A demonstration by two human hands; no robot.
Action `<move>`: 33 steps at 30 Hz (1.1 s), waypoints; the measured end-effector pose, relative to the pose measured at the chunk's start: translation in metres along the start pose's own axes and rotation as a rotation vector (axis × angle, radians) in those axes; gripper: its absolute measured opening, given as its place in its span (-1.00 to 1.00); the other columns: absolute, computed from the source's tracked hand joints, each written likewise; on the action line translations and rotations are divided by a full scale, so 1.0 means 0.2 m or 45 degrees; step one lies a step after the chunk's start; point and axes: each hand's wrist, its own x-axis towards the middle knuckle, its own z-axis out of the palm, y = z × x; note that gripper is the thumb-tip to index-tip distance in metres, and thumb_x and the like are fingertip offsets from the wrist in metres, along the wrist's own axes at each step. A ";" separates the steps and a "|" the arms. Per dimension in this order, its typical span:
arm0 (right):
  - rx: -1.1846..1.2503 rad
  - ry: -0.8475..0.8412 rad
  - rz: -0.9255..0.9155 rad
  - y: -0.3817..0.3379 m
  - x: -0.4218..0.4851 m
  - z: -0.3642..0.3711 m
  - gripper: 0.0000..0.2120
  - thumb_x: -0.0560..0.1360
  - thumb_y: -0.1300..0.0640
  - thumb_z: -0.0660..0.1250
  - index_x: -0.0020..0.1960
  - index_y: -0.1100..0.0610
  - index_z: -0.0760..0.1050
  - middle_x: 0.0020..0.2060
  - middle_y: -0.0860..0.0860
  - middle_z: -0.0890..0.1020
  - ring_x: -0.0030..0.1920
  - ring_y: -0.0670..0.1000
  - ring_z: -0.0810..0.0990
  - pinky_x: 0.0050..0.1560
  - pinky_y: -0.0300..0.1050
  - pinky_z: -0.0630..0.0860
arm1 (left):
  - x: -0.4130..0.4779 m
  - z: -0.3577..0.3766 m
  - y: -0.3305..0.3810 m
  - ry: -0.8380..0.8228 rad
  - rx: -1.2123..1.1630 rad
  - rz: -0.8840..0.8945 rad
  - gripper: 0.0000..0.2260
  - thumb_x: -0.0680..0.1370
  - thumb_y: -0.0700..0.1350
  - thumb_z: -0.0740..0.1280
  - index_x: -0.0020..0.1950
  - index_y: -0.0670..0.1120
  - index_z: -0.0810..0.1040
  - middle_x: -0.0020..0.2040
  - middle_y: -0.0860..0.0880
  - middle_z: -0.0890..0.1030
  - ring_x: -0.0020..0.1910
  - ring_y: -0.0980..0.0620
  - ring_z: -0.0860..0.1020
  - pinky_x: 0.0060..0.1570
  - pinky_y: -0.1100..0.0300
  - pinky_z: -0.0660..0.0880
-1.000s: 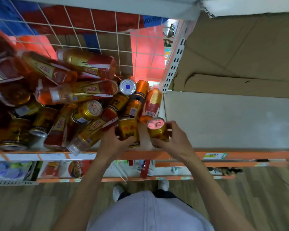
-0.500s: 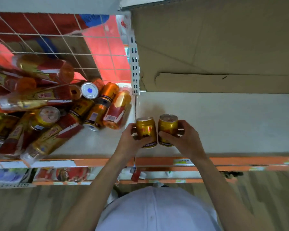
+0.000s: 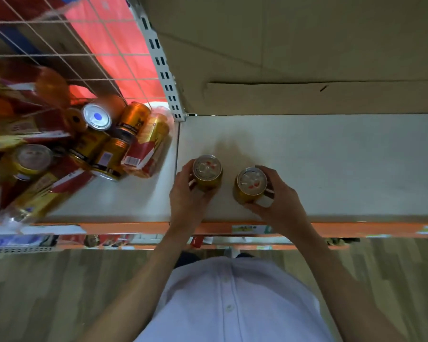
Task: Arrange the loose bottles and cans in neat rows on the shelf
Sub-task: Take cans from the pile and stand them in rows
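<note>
A person stands at a store shelf with a gold can in each hand, both cans upright near the shelf's front edge, at the left end of its bare right section. The left hand is closed around the left can, just right of the seam between shelf sections. The right hand grips the right can, close beside the first but not touching it. Whether either can's base already rests on the shelf, I cannot tell. Both sit close to the orange front lip, so a release that is tilted or too early could tip a can off toward the floor. On the left section, a loose heap of bottles and cans leans against a wire grid; a nudge from the left forearm could set those lying on their sides rolling toward the front edge.
</note>
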 end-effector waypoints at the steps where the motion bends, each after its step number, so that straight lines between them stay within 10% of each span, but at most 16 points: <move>1: -0.005 0.000 -0.004 0.00 0.02 0.00 -0.28 0.30 0.07 0.65 0.37 -0.03 0.40 0.10 -0.20 0.61 0.08 -0.23 0.58 0.06 -0.46 0.47 | 0.03 0.00 -0.01 0.017 0.005 0.015 -0.37 0.36 -0.15 0.59 0.33 0.14 0.42 0.22 0.12 0.59 0.17 0.23 0.56 0.14 0.36 0.51; 5: 0.043 0.023 0.000 -0.03 0.15 0.05 -0.34 0.32 0.06 0.63 0.33 -0.02 0.41 0.15 -0.14 0.62 0.15 -0.12 0.60 0.16 -0.18 0.55 | 0.22 -0.01 -0.04 0.030 0.019 -0.011 -0.39 0.33 -0.19 0.61 0.31 -0.06 0.46 0.20 0.02 0.62 0.18 0.11 0.59 0.16 0.11 0.59; 9: 0.045 0.072 -0.033 -0.06 0.32 0.11 -0.36 0.33 0.02 0.63 0.31 0.01 0.42 0.14 -0.14 0.62 0.11 -0.15 0.59 0.16 -0.13 0.58 | 0.42 -0.01 0.00 0.074 0.058 0.016 -0.44 0.33 -0.28 0.59 0.28 -0.19 0.48 0.07 0.02 0.59 0.05 0.10 0.58 0.01 0.35 0.57; 18: 0.004 0.162 -0.060 -0.10 0.68 0.23 -0.33 0.30 -0.07 0.57 0.28 0.04 0.34 0.21 0.01 0.61 0.18 0.06 0.61 0.15 0.16 0.59 | 0.71 0.05 0.03 0.206 0.210 0.012 -0.50 0.41 -0.17 0.54 0.27 -0.11 0.42 0.21 -0.06 0.61 0.21 -0.02 0.57 0.19 -0.02 0.56; 33: -0.013 0.186 -0.082 -0.17 0.90 0.31 -0.25 0.32 -0.12 0.55 0.37 0.07 0.29 0.23 0.05 0.60 0.20 0.09 0.60 0.16 0.17 0.59 | 0.77 0.02 0.06 0.186 0.350 0.087 -0.63 0.49 -0.30 0.41 0.27 -0.19 0.42 0.19 -0.12 0.60 0.20 -0.06 0.56 0.14 0.14 0.52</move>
